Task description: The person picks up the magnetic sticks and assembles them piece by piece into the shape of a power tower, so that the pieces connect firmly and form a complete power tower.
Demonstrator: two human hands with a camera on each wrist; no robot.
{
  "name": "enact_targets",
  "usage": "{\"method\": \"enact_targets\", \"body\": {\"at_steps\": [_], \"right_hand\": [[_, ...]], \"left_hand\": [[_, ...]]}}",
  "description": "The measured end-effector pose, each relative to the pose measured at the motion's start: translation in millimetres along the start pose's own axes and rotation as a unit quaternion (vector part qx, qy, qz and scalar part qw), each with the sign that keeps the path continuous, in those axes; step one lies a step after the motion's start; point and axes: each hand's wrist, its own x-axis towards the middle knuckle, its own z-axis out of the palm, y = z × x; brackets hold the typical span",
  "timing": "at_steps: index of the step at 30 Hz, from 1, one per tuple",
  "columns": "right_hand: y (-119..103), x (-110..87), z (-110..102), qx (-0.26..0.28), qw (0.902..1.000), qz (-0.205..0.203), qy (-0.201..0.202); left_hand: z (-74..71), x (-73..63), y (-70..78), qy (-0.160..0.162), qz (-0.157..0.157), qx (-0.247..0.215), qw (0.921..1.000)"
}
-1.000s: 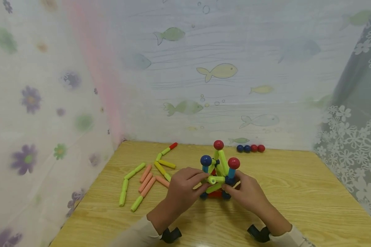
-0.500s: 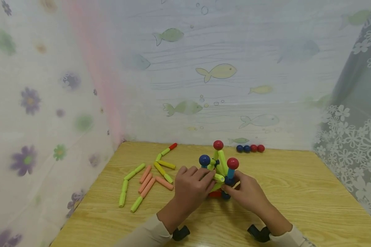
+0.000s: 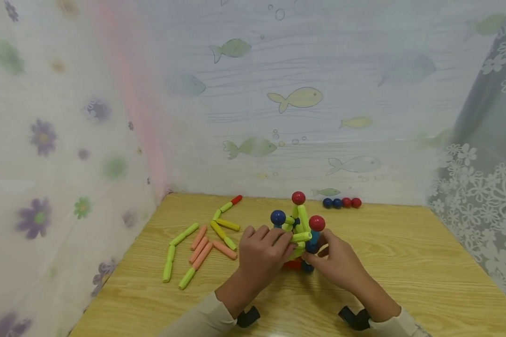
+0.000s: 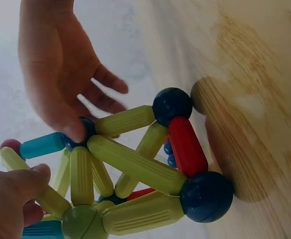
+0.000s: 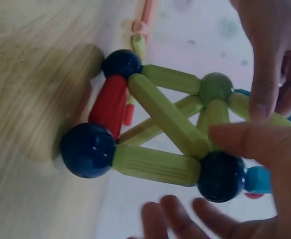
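Note:
A frame of magnetic rods and balls stands on the table, with dark blue balls and red rods (image 5: 109, 107) at its base. My left hand (image 3: 261, 255) pinches a yellow-green rod (image 3: 301, 237) between thumb and fingers. In the left wrist view, that rod meets a green ball (image 4: 84, 224) at one end. Opposite, my right hand (image 3: 337, 260) holds a dark blue corner ball (image 5: 221, 177), thumb on its near side and other fingers spread beyond. Short blue rods rise from the upper corners, topped by a blue ball (image 3: 278, 217) and a red ball (image 3: 316, 223).
Loose yellow-green rods (image 3: 168, 263), salmon rods (image 3: 202, 255) and yellow rods (image 3: 227, 224) lie to the left. Near the back edge, a red rod (image 3: 236, 200) ends one chain. A row of blue and red balls (image 3: 346, 202) sits at the back right.
My left hand has shifted right and turned over the front of the frame. The pinched rod's free end has swung right and upward beside the right corner. My right hand stays nearly still.

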Motion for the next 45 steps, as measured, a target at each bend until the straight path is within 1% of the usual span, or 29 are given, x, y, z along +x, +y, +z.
{"method": "enact_targets", "body": {"at_steps": [3, 6, 10, 13, 15, 17, 19, 20, 21, 22, 24, 26, 27, 29, 30, 31, 32, 33, 34, 36, 37, 38, 39, 40, 42, 45], "right_hand": [[-1, -2.5, -2, 0.014, 0.9980, -0.051, 0.033], [-3, -4.4, 0, 0.024, 0.9928, -0.096, 0.069], [-4, -4.9, 1, 0.015, 0.9871, -0.119, 0.107], [-4, -4.5, 2, 0.010, 0.9851, -0.123, 0.119], [-4, -4.1, 2, 0.010, 0.9859, -0.120, 0.116], [-3, -3.3, 2, 0.010, 0.9881, -0.111, 0.107], [-3, -2.6, 2, 0.014, 0.9913, -0.094, 0.091], [-2, -2.2, 2, 0.017, 0.9927, -0.086, 0.083], [-2, -1.8, 2, 0.020, 0.9940, -0.077, 0.075], [-1, -1.6, 2, 0.023, 0.9951, -0.069, 0.067], [-1, -1.3, 2, 0.031, 0.9969, -0.053, 0.050], [-1, -1.0, 1, 0.039, 0.9978, -0.039, 0.037], [-1, -0.8, 1, 0.042, 0.9981, -0.033, 0.031], [-1, -0.2, 1, 0.046, 0.9984, -0.022, 0.023], [-1, 0.1, 1, 0.047, 0.9985, -0.018, 0.021], [-1, 0.5, 1, 0.048, 0.9986, -0.015, 0.019], [-1, 0.9, 1, 0.047, 0.9986, -0.012, 0.019], [-1, 1.2, 1, 0.046, 0.9987, -0.010, 0.018], [-1, 1.5, 1, 0.044, 0.9988, -0.009, 0.018], [-2, 1.6, 0, 0.042, 0.9990, -0.007, 0.016], [-2, 1.6, 0, 0.040, 0.9991, -0.006, 0.015], [-2, 1.5, 0, 0.038, 0.9991, -0.006, 0.015], [-2, 1.5, 0, 0.037, 0.9992, -0.006, 0.014], [-2, 1.3, -1, 0.036, 0.9992, -0.006, 0.014], [-2, 1.0, -1, 0.036, 0.9992, -0.007, 0.014], [-2, 0.7, -1, 0.039, 0.9991, -0.010, 0.013]], "left_hand": [[2.1, 0.0, -1.1, 0.003, -0.009, -0.003, 1.0000], [5.3, 0.4, -2.3, 0.008, -0.013, -0.001, 0.9999], [9.0, 1.0, -2.9, 0.014, -0.017, 0.001, 0.9998], [10.3, 0.3, -3.4, 0.014, -0.018, 0.001, 0.9997], [10.1, -1.9, -4.7, 0.008, -0.019, -0.003, 0.9998], [10.0, -6.4, -7.2, -0.003, -0.029, -0.021, 0.9994], [9.9, -13.6, -10.9, -0.022, -0.055, -0.051, 0.9970], [9.9, -17.6, -12.9, -0.033, -0.075, -0.072, 0.9940], [10.2, -22.2, -14.9, -0.048, -0.098, -0.095, 0.9895], [10.8, -27.1, -16.8, -0.064, -0.122, -0.120, 0.9831], [10.9, -36.1, -19.8, -0.106, -0.168, -0.167, 0.9656], [8.7, -41.3, -24.0, -0.166, -0.202, -0.213, 0.9415], [7.3, -42.9, -28.0, -0.202, -0.213, -0.235, 0.9268], [3.9, -43.1, -41.8, -0.274, -0.231, -0.276, 0.8917], [2.3, -42.6, -51.8, -0.308, -0.243, -0.294, 0.8715], [0.5, -42.0, -63.4, -0.339, -0.261, -0.312, 0.8481], [-0.1, -42.5, -76.3, -0.363, -0.280, -0.315, 0.8311], [-1.2, -42.9, -89.7, -0.381, -0.302, -0.322, 0.8124], [-1.7, -44.6, -102.5, -0.395, -0.324, -0.323, 0.7970], [-2.9, -50.5, -124.7, -0.413, -0.362, -0.318, 0.7726], [-3.1, -54.1, -133.6, -0.423, -0.377, -0.310, 0.7634], [-3.0, -57.8, -141.0, -0.432, -0.385, -0.300, 0.7585], [-3.3, -61.2, -147.0, -0.440, -0.392, -0.298, 0.7511], [-3.3, -64.4, -151.7, -0.448, -0.394, -0.290, 0.7482], [-3.7, -68.7, -159.1, -0.461, -0.390, -0.272, 0.7490], [-4.8, -70.7, -164.8, -0.464, -0.386, -0.257, 0.7543]]}}
